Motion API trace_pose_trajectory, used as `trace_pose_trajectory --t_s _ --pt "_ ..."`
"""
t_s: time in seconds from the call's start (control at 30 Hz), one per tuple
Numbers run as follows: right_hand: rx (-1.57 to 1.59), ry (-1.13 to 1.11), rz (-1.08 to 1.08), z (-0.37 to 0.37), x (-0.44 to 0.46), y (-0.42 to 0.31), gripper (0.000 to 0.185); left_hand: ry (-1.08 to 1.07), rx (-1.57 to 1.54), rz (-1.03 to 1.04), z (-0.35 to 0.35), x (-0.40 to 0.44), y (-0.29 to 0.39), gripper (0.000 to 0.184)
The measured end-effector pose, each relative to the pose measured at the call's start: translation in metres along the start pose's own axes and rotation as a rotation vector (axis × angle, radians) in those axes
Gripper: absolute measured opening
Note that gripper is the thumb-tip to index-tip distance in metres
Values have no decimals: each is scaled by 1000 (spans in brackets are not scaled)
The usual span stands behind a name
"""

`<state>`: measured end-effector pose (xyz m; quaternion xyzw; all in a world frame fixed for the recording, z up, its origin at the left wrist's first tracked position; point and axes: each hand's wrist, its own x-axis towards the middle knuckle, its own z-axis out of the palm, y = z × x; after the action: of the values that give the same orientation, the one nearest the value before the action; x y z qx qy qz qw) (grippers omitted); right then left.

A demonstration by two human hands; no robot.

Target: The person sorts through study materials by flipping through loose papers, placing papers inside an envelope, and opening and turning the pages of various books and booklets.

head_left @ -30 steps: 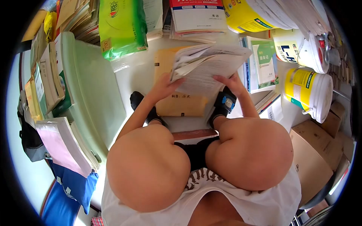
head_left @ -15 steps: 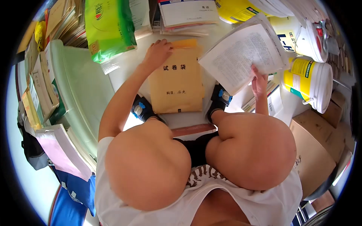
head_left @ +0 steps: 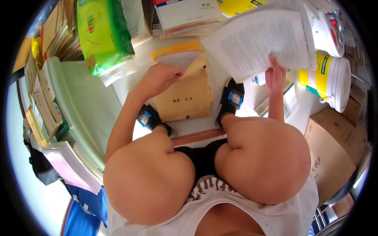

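My left hand (head_left: 162,78) is closed on the upper front of a brown paper envelope (head_left: 185,104), pulling its mouth apart. Printed sheets (head_left: 182,59) show inside the opening, below the orange-yellow flap (head_left: 173,48). The envelope lies on the floor between my slippered feet, its lower front bearing printed and handwritten characters. Raised to the right, my right hand (head_left: 276,76) grips a stack of printed papers (head_left: 260,45), thumb on top and the other fingers mostly hidden beneath.
A green tissue pack (head_left: 104,35) and a paper stack (head_left: 187,15) lie beyond the envelope. To the right stand yellow-and-white buckets (head_left: 327,80) and a cardboard box (head_left: 332,151). A pale green bin (head_left: 84,90) and piled books (head_left: 43,98) are on the left.
My left hand has come down from the flap and drawn the envelope's front downward, exposing the sheets inside. The papers in my right hand have shifted up and right.
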<state>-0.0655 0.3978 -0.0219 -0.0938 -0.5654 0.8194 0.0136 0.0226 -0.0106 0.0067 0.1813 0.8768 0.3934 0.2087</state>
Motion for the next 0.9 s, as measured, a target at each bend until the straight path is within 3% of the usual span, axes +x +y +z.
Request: trace_pose_trajectory --t_s 0.23,0.53,0.77,0.9 --pt "106 -135 94 58 -13 30 41 -59 -34 15 -13 -19 47 7" --pt "294 -284 159 153 11 48 39 -60 39 49 0 -23 42 5" --pt "147 -329 284 141 4 89 39 -61 39 45 -1 -23 31 7" --pt "19 -397 294 122 7 96 42 58 11 111 6 -18 26 8"
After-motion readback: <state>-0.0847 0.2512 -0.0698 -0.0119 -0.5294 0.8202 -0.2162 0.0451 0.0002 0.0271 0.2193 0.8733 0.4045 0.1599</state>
